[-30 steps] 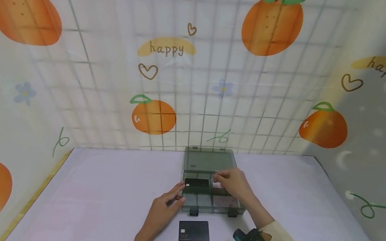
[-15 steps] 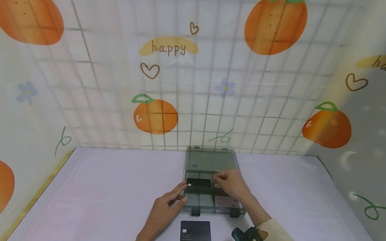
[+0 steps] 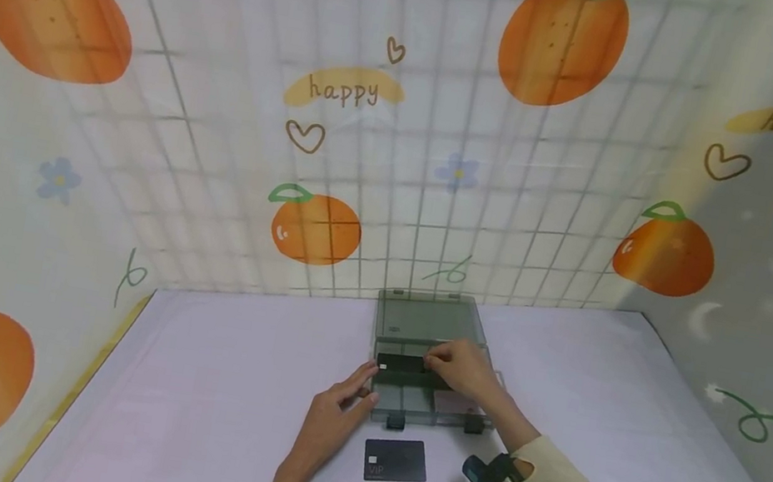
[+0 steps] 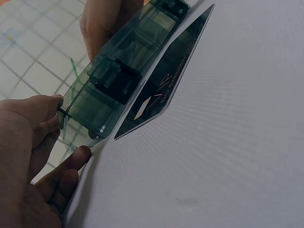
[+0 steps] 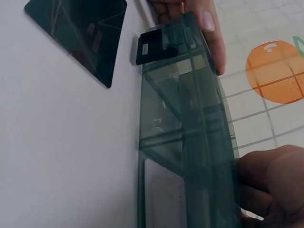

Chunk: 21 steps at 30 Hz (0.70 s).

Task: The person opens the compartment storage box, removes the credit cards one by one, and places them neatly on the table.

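Touching the left wall of a green translucent plastic compartment box (image 3: 416,400): left hand (image 3: 330,419), fingers apart. Right hand (image 3: 467,370): fingertips together over the back row; cannot tell if gripping anything. Left of them, inside, black chip card (image 3: 401,364); beyond, opened green lid (image 3: 431,318); nearer, black latches (image 3: 396,420), then flat black VIP card (image 3: 400,461). White tabletop (image 3: 218,391) extends past the left fingers.
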Available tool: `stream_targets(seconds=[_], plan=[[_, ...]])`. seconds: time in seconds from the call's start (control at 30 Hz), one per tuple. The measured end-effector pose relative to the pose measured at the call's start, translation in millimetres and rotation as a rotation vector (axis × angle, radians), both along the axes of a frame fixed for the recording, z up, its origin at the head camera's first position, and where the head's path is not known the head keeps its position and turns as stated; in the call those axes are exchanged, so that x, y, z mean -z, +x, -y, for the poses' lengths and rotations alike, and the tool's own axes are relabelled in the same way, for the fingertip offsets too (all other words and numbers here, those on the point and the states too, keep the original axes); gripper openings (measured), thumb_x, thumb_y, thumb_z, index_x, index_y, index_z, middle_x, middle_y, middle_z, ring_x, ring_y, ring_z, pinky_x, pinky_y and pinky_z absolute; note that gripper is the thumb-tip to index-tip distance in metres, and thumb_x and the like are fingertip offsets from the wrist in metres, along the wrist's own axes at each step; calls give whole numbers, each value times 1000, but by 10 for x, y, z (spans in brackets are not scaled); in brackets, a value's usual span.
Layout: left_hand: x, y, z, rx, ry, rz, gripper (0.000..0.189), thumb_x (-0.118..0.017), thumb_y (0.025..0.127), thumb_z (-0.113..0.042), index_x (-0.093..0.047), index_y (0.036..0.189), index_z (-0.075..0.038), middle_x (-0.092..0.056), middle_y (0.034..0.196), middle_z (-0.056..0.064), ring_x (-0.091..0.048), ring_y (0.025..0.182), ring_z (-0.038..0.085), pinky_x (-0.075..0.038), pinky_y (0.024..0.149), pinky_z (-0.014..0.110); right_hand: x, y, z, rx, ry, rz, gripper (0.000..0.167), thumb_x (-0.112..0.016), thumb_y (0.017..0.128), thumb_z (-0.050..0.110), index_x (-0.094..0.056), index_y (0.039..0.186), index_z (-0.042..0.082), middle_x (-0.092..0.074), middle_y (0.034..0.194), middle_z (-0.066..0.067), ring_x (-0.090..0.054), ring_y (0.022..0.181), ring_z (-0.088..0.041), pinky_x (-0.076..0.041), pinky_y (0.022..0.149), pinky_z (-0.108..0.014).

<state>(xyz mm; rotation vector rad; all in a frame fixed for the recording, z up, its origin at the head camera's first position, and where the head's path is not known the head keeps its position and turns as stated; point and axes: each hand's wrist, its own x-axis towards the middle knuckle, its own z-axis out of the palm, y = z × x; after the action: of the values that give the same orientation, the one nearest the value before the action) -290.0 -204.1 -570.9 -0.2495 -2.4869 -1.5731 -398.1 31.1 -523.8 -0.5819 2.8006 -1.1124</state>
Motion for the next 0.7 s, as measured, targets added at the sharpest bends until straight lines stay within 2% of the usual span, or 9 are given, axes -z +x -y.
stream_targets(seconds=[0.1, 0.23, 0.37, 0.5, 0.57, 0.7], plan=[[6, -7, -11, 9, -8, -15, 48, -65, 99, -35, -57, 144, -21, -48, 149, -15, -61, 111, 9, -45, 105, 39, 5, 5, 5, 7, 7, 16, 19, -65, 99, 18, -79, 107, 9, -74, 84, 2, -38, 48, -10, -31, 46, -25], [3, 0, -12, 10, -20, -43, 48, -65, 99, -35, -57, 144, -20, -49, 149, -13, -62, 109, 10, -47, 103, 40, -9, 12, 6, -8, 6, 18, 19, -64, 99, 18, -79, 106, 8, -71, 77, 0, -34, 46, -10, -29, 45, -25], [-12, 9, -3, 6, -18, -40, 48, -65, 99, -35, -56, 144, -19, -48, 149, -15, -62, 108, 9, -47, 103, 40, -49, -1, -4, -29, -21, 11, 20, -62, 100, 15, -79, 100, 4, -73, 84, -3, -50, 57, -11, -42, 52, -28], [-18, 2, 0, 15, -19, -38, 49, -65, 99, -34, -56, 145, -19, -48, 149, -15, -62, 109, 9, -46, 103, 39, -88, -34, -25, -19, -113, 118, 24, -57, 102, 11, -77, 103, -2, -75, 95, -9, -68, 78, -19, -57, 70, -34], [-17, 0, 0, 19, -21, -42, 49, -65, 99, -35, -56, 145, -18, -48, 150, -14, -62, 108, 9, -46, 104, 40, -108, -45, -32, 4, -159, 195, 25, -55, 103, 11, -76, 106, -3, -75, 98, -10, -70, 84, -22, -58, 78, -37], [-16, -1, 6, 13, -19, -29, 49, -65, 99, -36, -56, 145, -20, -48, 149, -16, -61, 109, 8, -45, 105, 39, -146, -52, -38, 24, -179, 266, 26, -56, 102, 11, -75, 109, -4, -75, 99, -11, -70, 87, -23, -57, 83, -38]])
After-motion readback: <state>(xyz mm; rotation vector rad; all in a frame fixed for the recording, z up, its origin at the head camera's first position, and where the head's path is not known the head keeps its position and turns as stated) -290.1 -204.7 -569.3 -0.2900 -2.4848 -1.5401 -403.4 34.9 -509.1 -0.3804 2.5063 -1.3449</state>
